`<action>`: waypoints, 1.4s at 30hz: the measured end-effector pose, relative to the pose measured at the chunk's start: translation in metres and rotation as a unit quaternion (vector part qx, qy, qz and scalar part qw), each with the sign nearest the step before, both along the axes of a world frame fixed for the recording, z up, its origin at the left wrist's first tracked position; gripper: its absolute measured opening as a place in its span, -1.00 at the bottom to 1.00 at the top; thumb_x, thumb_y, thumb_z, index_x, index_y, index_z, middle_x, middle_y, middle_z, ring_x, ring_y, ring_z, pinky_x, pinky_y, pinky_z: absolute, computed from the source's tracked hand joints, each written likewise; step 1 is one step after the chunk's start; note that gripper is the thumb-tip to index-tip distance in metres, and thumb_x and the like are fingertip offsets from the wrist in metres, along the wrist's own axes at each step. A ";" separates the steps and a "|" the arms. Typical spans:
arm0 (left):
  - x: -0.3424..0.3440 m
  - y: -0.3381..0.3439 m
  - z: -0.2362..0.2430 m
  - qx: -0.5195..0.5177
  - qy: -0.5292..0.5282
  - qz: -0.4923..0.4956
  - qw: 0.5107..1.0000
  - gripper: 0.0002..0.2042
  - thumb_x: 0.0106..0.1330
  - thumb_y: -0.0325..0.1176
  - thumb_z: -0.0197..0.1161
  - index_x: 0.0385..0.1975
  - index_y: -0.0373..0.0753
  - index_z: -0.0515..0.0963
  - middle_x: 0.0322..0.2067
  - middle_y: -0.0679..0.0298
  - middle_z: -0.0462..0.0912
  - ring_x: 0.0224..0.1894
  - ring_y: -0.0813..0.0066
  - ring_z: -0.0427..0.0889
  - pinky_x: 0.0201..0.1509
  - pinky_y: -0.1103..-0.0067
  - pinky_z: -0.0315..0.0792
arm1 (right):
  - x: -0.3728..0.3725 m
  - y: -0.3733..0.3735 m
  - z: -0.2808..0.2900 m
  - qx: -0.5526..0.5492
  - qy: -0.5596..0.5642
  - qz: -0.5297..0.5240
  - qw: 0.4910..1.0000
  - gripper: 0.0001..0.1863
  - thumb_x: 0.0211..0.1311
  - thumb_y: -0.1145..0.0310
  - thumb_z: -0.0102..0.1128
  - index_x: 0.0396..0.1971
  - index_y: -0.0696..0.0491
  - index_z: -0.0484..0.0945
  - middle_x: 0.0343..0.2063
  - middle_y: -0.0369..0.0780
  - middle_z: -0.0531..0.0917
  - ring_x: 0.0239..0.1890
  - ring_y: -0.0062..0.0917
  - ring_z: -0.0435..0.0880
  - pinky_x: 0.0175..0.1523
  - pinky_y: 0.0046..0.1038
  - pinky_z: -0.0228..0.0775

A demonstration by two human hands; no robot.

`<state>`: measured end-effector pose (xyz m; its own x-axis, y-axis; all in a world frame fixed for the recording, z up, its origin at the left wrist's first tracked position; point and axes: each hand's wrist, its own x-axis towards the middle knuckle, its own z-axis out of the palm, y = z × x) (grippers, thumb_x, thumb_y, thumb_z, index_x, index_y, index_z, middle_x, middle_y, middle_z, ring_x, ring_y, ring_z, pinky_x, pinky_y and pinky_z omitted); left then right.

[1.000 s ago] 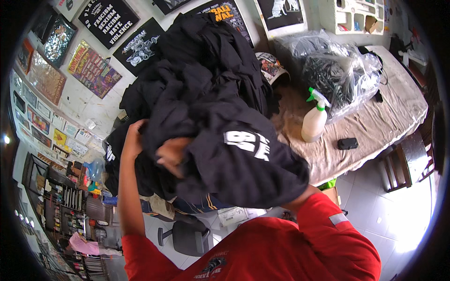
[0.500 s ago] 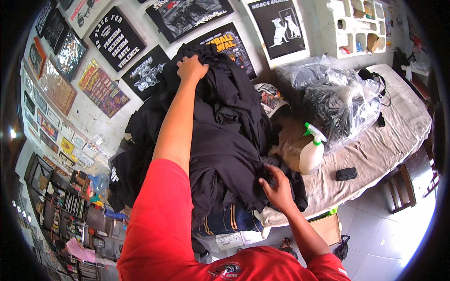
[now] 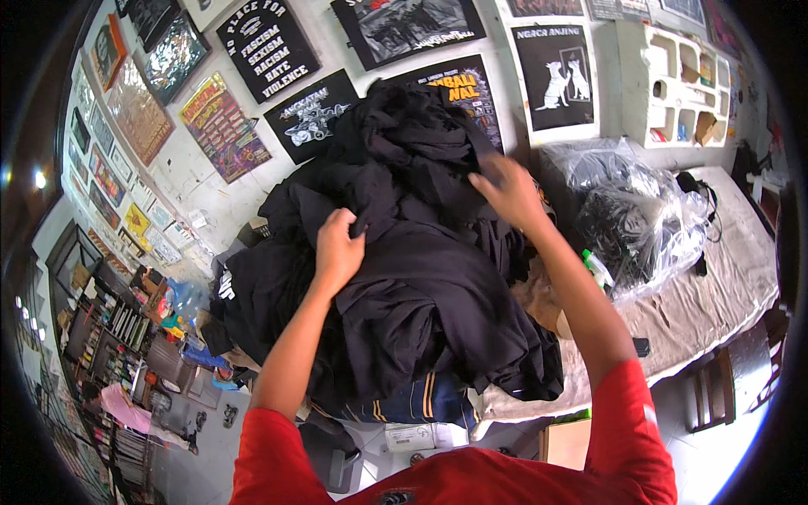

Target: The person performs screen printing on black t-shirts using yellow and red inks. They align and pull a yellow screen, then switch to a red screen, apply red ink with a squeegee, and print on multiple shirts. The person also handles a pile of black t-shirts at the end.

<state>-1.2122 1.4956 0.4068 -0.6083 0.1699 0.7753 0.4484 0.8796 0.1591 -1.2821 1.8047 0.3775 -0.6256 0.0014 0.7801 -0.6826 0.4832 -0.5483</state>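
A big heap of black clothes (image 3: 412, 278) lies in the middle on a cloth-covered table, with folds hanging over the near edge. My left hand (image 3: 339, 254) is closed on a fold of the black cloth near the heap's centre. Over the upper right side of the heap is my right hand (image 3: 512, 198), its thumb apart from its fingers. Those fingers are blurred, and nothing shows in them. Behind my right forearm, a white spray bottle (image 3: 597, 268) with a green trigger is mostly hidden. White print (image 3: 225, 284) shows on a garment at the left.
Plastic-wrapped bundles (image 3: 635, 219) stand on the beige table cover (image 3: 673, 311) to the right. A small black case (image 3: 641, 347) lies near the edge. A white compartment shelf (image 3: 673, 84) and posters are on the wall behind. A cardboard box (image 3: 566, 442) sits below.
My left hand has come down from the top of the heap to its middle. My right hand has moved up from the lower right side. The cloth in front has shifted, and the view has turned.
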 end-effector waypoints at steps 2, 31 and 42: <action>0.010 -0.002 -0.002 -0.016 -0.021 0.009 1.000 -0.79 0.03 -0.55 0.30 -0.42 -0.39 0.39 -0.41 -0.05 0.52 -0.27 -0.14 0.51 -0.20 0.23 0.40 | -0.055 -0.034 0.043 0.062 0.000 -0.034 0.998 -0.18 -0.04 -0.09 0.38 0.14 0.15 0.40 -0.04 0.07 0.58 0.05 -0.08 0.55 0.13 -0.21 0.39; 0.031 -0.097 -0.027 0.684 -0.108 -0.145 0.707 -0.59 0.29 -0.46 0.24 0.12 -0.32 0.33 0.06 0.16 0.46 0.07 0.17 0.50 0.07 0.32 0.50 | -0.028 -0.048 -0.020 0.054 0.035 0.034 0.997 -0.53 -0.04 0.28 0.37 -0.10 0.17 0.58 -0.15 0.04 0.63 -0.06 -0.07 0.60 0.07 -0.25 0.41; 0.096 -0.103 -0.073 0.531 -0.087 -0.019 0.843 -0.61 0.26 -0.38 0.32 0.02 -0.41 0.44 -0.08 0.17 0.59 -0.03 0.37 0.57 0.07 0.47 0.42 | -0.020 -0.141 0.079 0.156 0.173 -0.061 0.970 -0.31 0.02 -0.01 0.35 0.06 0.16 0.46 0.03 0.08 0.52 0.12 -0.13 0.49 0.23 -0.20 0.30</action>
<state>-1.1163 1.3925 0.3340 -0.7375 -0.5420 0.4028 0.3618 0.1865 0.9134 -1.3026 1.6637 0.4563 -0.3359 -0.2121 0.9177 -0.7274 0.6774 -0.1096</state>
